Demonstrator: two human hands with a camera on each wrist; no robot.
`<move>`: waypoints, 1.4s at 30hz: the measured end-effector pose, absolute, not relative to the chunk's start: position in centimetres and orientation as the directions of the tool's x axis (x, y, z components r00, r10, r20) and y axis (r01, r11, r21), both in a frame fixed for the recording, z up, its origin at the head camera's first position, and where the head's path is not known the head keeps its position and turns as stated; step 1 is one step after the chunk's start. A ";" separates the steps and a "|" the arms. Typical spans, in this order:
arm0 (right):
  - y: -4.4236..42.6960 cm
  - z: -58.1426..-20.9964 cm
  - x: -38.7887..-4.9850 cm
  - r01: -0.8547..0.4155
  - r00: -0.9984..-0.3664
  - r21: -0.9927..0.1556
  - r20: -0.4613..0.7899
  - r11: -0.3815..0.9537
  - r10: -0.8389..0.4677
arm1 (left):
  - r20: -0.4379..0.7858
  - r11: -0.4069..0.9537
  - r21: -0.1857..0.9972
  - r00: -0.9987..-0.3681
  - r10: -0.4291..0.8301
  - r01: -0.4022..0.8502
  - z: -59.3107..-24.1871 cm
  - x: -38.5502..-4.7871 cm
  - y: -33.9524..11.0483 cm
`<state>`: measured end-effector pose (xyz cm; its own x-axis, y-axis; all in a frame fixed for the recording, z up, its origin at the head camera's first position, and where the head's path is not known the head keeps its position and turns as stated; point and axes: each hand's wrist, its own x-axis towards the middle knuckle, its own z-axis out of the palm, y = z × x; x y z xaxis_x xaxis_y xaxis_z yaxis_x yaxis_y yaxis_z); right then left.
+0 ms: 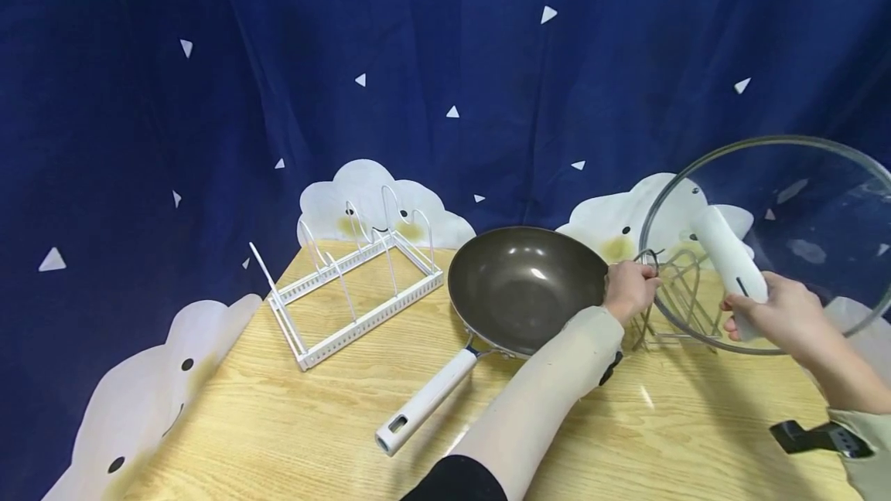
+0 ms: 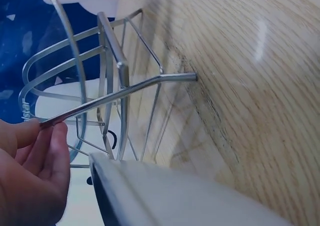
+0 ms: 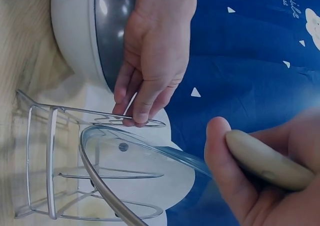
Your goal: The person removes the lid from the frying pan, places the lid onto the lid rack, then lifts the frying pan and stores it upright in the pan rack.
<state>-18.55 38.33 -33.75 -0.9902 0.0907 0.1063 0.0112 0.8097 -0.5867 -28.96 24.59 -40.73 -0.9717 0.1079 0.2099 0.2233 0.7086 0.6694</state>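
In the head view, the left hand [image 1: 629, 288] pinches the near wire loop of a silver wire rack [image 1: 685, 335]; the left wrist view shows thumb and fingers of that hand [image 2: 37, 171] on the rack's bar [image 2: 107, 98]. The right hand [image 1: 786, 311] grips the white handle [image 1: 727, 253] of a glass lid [image 1: 793, 138], tilted steeply above the rack. From the right wrist view, the lid's rim [image 3: 107, 193] lies between wire loops of the rack [image 3: 51, 161], beside the left hand [image 3: 157, 50]; whether it touches the wires I cannot tell.
A brown-lined pan [image 1: 525, 292] stands on the wooden table [image 1: 278, 424] left of the silver rack, its white handle [image 1: 428, 400] pointing to the near left. Farther left is a white rack [image 1: 376, 323] with upright wire dividers. A blue curtain [image 1: 418, 37] hangs behind the table.
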 end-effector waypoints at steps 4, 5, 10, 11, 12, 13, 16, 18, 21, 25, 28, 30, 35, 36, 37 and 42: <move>38.5 -34.0 -18.8 0.004 -0.989 -0.545 0.120 0.838 0.083 | 0.195 0.722 0.658 -0.975 0.109 0.212 -40.6 -29.0 24.7; 38.5 -34.1 -18.9 0.002 -0.989 -0.540 0.124 0.842 0.082 | 0.192 0.726 0.655 -0.976 0.106 0.208 -40.6 -29.0 24.7; 38.4 -34.6 -19.0 0.005 -0.992 -0.558 0.104 0.830 0.076 | 0.200 0.766 0.614 -0.976 0.084 0.191 -40.5 -28.9 24.9; 38.4 -34.7 -19.1 0.009 -0.993 -0.561 0.096 0.828 0.075 | 0.199 0.766 0.614 -0.977 0.083 0.190 -40.6 -29.0 25.0; 38.4 -34.8 -19.1 0.014 -0.994 -0.565 0.085 0.825 0.075 | 0.195 0.764 0.618 -0.977 0.080 0.186 -40.5 -29.0 25.0; 38.4 -34.9 -19.1 0.021 -0.994 -0.567 0.074 0.823 0.077 | 0.193 0.765 0.617 -0.978 0.082 0.186 -40.6 -28.9 25.1; 38.3 -35.1 -19.2 0.041 -0.995 -0.559 0.056 0.828 0.087 | 0.176 0.755 0.632 -0.981 0.081 0.176 -40.6 -28.8 25.2; 38.3 -35.1 -19.3 0.046 -0.995 -0.553 0.052 0.832 0.089 | 0.176 0.758 0.627 -0.981 0.084 0.178 -40.7 -28.8 25.3; 38.1 -35.0 -19.6 0.037 -0.995 -0.546 0.058 0.837 0.082 | 0.193 0.778 0.600 -0.977 0.088 0.188 -40.6 -28.9 25.3; 37.9 -34.8 -20.0 0.017 -0.995 -0.535 0.073 0.845 0.067 | 0.205 0.789 0.582 -0.975 0.090 0.196 -40.7 -29.0 25.2; 38.0 -34.7 -20.2 0.013 -0.996 -0.528 0.072 0.849 0.060 | 0.200 0.784 0.589 -0.976 0.089 0.193 -40.7 -29.0 25.2; 38.1 -34.7 -20.4 0.010 -0.997 -0.528 0.065 0.849 0.052 | 0.194 0.781 0.595 -0.977 0.088 0.189 -40.7 -29.1 25.2; 38.4 -34.7 -21.1 -0.002 -0.998 -0.537 0.050 0.844 0.029 | 0.178 0.762 0.620 -0.980 0.091 0.184 -40.8 -29.1 25.2; 38.5 -34.8 -21.2 -0.005 -0.998 -0.537 0.049 0.843 0.026 | 0.177 0.762 0.621 -0.980 0.092 0.184 -40.8 -29.1 25.2; 38.6 -34.8 -21.3 -0.007 -0.998 -0.537 0.051 0.844 0.025 | 0.179 0.761 0.622 -0.979 0.092 0.186 -40.8 -29.1 25.2; 38.9 -35.0 -21.7 -0.014 -0.999 -0.577 0.033 0.817 0.006 | 0.195 0.763 0.614 -0.976 0.101 0.202 -40.9 -29.0 25.2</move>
